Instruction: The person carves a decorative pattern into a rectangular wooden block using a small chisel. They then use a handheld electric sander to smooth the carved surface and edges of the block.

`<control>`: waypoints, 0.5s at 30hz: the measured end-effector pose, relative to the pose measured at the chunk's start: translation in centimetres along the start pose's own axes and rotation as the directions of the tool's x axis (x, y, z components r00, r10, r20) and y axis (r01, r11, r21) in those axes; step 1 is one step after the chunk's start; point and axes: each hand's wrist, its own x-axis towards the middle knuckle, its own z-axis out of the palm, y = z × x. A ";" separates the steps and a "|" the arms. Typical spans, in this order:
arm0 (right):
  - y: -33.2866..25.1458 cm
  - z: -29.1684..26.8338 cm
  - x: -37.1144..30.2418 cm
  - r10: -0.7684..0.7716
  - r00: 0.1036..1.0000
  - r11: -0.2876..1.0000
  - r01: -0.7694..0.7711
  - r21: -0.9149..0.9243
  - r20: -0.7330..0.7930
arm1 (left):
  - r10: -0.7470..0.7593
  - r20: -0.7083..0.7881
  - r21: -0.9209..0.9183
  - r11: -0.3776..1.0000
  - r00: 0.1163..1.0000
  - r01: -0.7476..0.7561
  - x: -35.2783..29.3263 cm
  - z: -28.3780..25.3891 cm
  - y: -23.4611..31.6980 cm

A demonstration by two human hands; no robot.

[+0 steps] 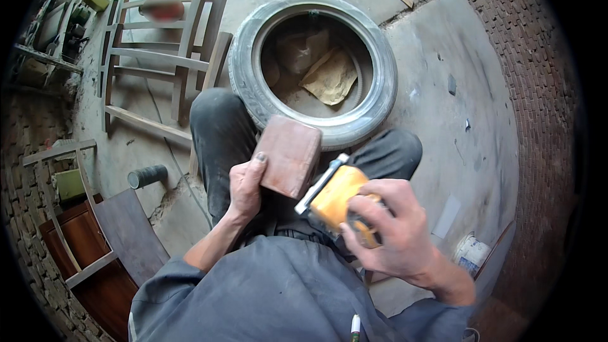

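My left hand [246,183] is closed around a reddish-brown wooden block [288,155], the thumb lying on its broad upper face. The block is held tilted above my lap, in front of the near rim of a tyre [244,66]. In my right hand [399,231] is a yellow power sander [339,196], gripped by its rounded body and slightly blurred. Its flat pale pad edge faces the block's right side. A small gap appears to lie between the pad and the block. Brownish sheets of paper [330,77] lie inside the tyre.
Wooden chair frames [183,60] stand at the far left, with a red object [161,7] behind them. A dark cylinder [147,176] lies left of my knee. Brown panels [130,231] lie at lower left. A white bucket [472,253] stands at right. Brick walls [538,95] flank the floor.
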 end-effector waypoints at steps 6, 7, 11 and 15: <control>2.3 -0.5 -2.2 0.323 0.863 0.943 -0.328 0.057 -0.388 | -0.002 -0.073 -0.210 0.978 0.997 -0.013 -0.9 -1.4 4.2; 2.6 -0.2 -2.6 0.368 0.835 0.927 -0.364 0.091 -0.408 | -0.019 -0.071 -0.235 0.972 0.997 0.002 -0.7 -1.3 4.9; 3.6 1.1 -4.1 0.498 0.753 0.866 -0.452 0.212 -0.430 | -0.066 0.101 -0.161 0.984 0.993 0.082 -0.6 -0.5 5.4; 4.3 2.3 -5.4 0.488 0.766 0.873 -0.434 0.222 -0.419 | -0.149 0.158 -0.176 0.968 0.976 0.176 -2.5 2.3 3.6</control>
